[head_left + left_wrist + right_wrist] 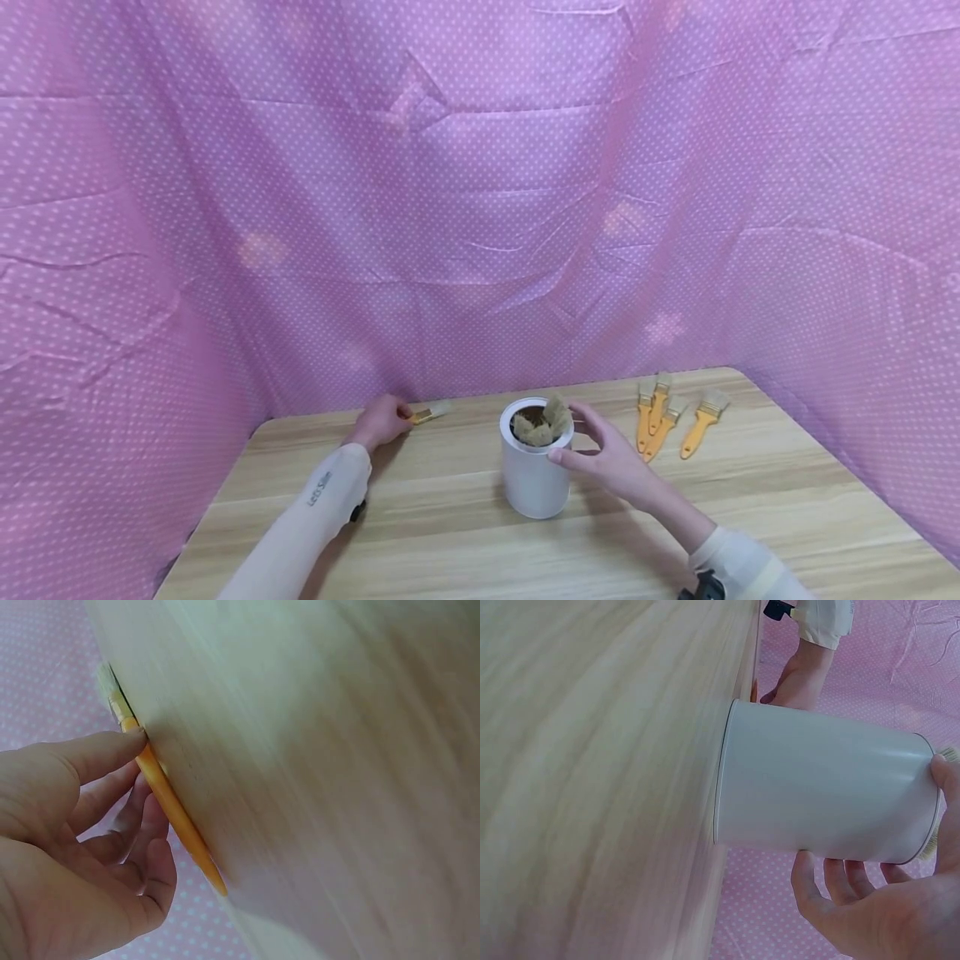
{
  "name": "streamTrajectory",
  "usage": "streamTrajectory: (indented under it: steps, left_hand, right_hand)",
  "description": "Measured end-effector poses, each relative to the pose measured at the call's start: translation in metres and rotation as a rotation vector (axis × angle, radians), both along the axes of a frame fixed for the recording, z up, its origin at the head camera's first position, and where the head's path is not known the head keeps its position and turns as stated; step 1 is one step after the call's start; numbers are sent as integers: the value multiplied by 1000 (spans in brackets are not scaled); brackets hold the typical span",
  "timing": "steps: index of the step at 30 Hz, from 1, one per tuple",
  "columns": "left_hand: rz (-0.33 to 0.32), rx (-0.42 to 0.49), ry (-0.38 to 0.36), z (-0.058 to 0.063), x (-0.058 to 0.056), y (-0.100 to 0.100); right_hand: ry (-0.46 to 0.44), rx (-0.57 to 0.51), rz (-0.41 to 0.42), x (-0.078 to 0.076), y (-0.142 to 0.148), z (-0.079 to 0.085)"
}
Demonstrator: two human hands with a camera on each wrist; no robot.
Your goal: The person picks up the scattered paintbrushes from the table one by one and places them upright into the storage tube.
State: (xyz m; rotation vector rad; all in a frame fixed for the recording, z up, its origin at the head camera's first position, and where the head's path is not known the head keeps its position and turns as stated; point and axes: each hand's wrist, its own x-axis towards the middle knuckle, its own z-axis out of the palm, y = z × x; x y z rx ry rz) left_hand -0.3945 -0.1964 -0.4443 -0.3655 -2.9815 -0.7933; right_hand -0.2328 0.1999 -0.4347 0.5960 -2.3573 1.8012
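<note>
My left hand (382, 420) is at the back left of the table, its thumb and fingers pinching the orange handle of a paintbrush (171, 804). The brush lies flat along the wood, pale bristles (439, 409) pointing right in the head view. A white cylindrical canister (537, 487) stands upright mid-table. Several pale-bristled brush heads (536, 433) stick up inside it; their handles are hidden. My right hand (618, 460) holds the canister from its right side, thumb near the top rim and fingertips (804, 868) against the wall in the right wrist view.
Several more orange paintbrushes (655, 425) lie grouped on the table right of the canister, with another paintbrush (701, 423) just beside them. The wooden table (435, 533) ends at a pink dotted cloth (480, 250) hanging behind and at both sides.
</note>
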Motion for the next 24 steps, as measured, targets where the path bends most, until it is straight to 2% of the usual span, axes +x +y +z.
streamTrajectory:
  steps: [6,15,20,24]
  left_hand:
    - [-3,26,-6,1,0,1]
    - [-58,262,-18,9,10,2]
    - [-59,318,-21,16,17,7]
    - [-55,342,15,19,21,14]
  right_hand:
    - [9,-5,11,0,0,0]
    - [22,-7,11,1,2,-2]
    - [28,-6,19,3,2,-2]
    - [30,-6,21,3,2,-2]
